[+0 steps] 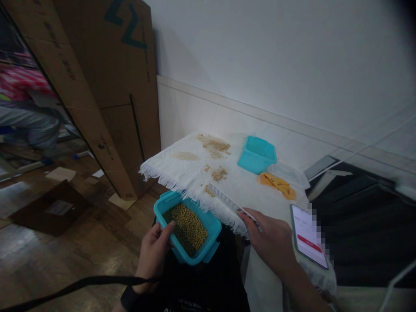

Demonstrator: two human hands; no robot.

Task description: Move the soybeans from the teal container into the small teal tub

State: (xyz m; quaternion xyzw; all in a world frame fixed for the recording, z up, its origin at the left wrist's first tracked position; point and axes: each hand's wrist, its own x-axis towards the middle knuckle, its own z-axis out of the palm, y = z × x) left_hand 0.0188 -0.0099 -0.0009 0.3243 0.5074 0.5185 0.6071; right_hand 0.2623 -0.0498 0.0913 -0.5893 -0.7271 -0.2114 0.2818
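Observation:
My left hand (153, 248) grips the near left rim of a turquoise plastic container (212, 220), thumb over the edge. It is held below the table's front edge, tilted, with many yellowish beans (191, 225) and some green ones inside. In my right hand (271, 238) is a long, narrow, pale strip with a row of slots or teeth (227, 200), perhaps a comb. Its far end rests on or just above the white cloth (169, 167), beside a few loose beans (209, 190). More beans (219, 173) lie behind, with another scatter (219, 145) farther back.
A second turquoise container (258, 154) stands at the back right, near a clear lid (292, 173) and an orange cloth (277, 185). A phone (308, 236) lies at the right edge. Fine tan grains (185, 155) lie back left. A tall cardboard box (120, 95) stands left.

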